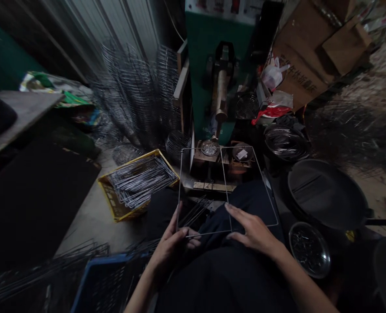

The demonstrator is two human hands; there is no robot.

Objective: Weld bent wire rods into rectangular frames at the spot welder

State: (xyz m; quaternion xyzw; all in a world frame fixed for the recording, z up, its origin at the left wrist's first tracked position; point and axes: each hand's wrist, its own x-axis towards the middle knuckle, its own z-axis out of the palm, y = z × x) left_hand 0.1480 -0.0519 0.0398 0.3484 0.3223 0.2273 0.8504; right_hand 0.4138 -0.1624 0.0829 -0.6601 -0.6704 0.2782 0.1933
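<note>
The left hand (172, 243) grips the near left corner of a thin wire frame (224, 152), its fingers curled around the wire and the thumb lying along the left side. The right hand (252, 229) rests flat and open on the near edge of the same frame, fingers spread and pointing to the left, pressing the wire against the person's lap. The frame is a bare rectangle of thin metal rod with one cross wire running down its middle. It lies tilted over the dark trousers, its far edge reaching toward the green machine (212, 65). A yellow crate (110, 198) of wire pieces stands to the left, and a metal bowl (310, 250) sits just right of the right arm.
</note>
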